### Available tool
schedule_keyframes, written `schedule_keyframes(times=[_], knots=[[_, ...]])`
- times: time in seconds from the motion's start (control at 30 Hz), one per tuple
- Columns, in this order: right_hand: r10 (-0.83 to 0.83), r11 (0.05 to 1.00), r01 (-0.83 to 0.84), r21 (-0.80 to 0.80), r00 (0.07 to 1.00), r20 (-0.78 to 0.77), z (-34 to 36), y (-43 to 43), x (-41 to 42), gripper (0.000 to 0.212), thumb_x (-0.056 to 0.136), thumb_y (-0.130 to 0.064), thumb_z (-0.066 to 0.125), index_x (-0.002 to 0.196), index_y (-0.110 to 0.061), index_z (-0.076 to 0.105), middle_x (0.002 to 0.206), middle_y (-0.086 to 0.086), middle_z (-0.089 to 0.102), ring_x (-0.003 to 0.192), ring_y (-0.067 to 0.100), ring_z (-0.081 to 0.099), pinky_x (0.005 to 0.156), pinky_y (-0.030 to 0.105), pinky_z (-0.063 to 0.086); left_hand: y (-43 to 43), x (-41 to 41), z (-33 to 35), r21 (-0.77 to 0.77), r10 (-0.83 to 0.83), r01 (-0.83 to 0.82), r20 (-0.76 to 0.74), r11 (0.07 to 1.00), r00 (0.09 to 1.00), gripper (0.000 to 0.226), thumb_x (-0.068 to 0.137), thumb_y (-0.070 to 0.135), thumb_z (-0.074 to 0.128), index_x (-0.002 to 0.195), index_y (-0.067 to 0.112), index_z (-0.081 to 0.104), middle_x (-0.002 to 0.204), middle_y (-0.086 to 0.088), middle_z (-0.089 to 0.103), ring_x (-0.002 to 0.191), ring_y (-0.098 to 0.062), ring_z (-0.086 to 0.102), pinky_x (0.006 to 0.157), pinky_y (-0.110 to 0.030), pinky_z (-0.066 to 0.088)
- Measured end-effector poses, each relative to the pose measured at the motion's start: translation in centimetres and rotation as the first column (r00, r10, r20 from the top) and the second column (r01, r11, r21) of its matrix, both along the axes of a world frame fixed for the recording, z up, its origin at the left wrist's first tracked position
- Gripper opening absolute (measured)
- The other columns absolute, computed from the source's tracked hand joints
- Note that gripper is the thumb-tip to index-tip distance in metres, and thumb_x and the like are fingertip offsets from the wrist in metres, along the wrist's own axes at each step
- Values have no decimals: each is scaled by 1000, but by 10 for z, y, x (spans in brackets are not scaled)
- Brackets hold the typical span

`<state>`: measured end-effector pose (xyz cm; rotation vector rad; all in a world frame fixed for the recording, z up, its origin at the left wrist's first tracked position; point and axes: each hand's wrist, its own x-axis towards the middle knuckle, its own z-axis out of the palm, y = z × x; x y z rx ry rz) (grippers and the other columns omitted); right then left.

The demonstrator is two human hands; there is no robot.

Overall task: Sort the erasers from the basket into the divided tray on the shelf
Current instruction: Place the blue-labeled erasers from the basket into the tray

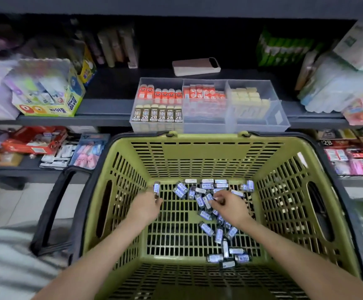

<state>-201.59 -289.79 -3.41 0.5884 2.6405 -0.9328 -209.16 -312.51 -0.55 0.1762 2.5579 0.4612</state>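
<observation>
Down in the basket (198, 156), blue-sleeved erasers (206, 229) scattered every which way; left hand (147, 205) pinches one eraser (156, 188) pointing straight away; right hand (230, 203) grip unclear.

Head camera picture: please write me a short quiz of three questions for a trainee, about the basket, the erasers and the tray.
1. True or false: the basket is red.
2. Fill in: the 2B erasers stand in the front ____ corner of the tray, as the picture shows it.
3. Where do the blue-labelled erasers lie? A) in the basket B) in the tray C) on the floor
Key: 1 false, it is green; 2 left; 3 A.
</observation>
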Motion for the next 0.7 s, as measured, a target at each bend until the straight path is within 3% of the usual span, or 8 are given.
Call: schedule_keyframes(times=[0.13,0.23,0.33,0.43,0.53,0.6,0.7], knots=[[41,998,-38,54,998,-57,-11,7,0,23,89,-35,58,101,-16,64,97,1,65,82,18,61,67,25,46,-1,11,-35,10,126,-126,-65,992,990,44,98,14,48,139,4,35,118,-13,57,100,-21,61,73,-18,44],[45,993,-37,109,997,-68,-13,20,-5,21,89,-35,57,96,-18,66,96,1,64,80,16,60,72,31,52,2,1,-45,43,144,-140,-118,989,983,51,98,16,48,144,5,30,118,-13,60,104,-23,61,83,-25,49],[29,972,-3,235,994,-104,-13,38,-6,29,87,-40,59,108,-19,63,108,4,60,94,21,59,78,32,52,11,-4,-53,43,136,-132,-108,990,985,48,95,21,55,138,7,38,117,-12,59,108,-24,58,90,-29,49],[61,960,-53,274,998,-19,-18,50,-2,45,85,-46,60,123,-23,55,123,3,52,109,23,54,84,33,49,21,-7,-60,115,213,-201,-95,973,972,57,89,31,62,139,12,41,126,-14,54,117,-29,52,100,-39,44],[82,968,-92,235,995,50,-22,53,1,57,80,-54,63,126,-23,50,130,1,45,114,23,50,86,34,48,28,-17,-66,150,246,-227,-121,962,962,59,87,38,62,137,14,43,132,-13,53,119,-30,50,99,-42,43],[116,964,-132,232,990,81,-24,53,2,72,74,-63,63,131,-23,44,133,2,43,119,25,44,91,35,44,31,-23,-67,153,259,-240,-114,958,959,53,86,37,64,131,15,48,127,-12,55,111,-29,56,91,-39,45],[219,892,-290,347,949,229,-26,51,3,94,67,-73,61,139,-23,29,139,6,36,129,30,33,93,40,45,29,-29,-68,181,252,-240,-46,954,967,36,83,32,69,110,15,53,96,-6,61,72,-17,62,63,-30,49]])
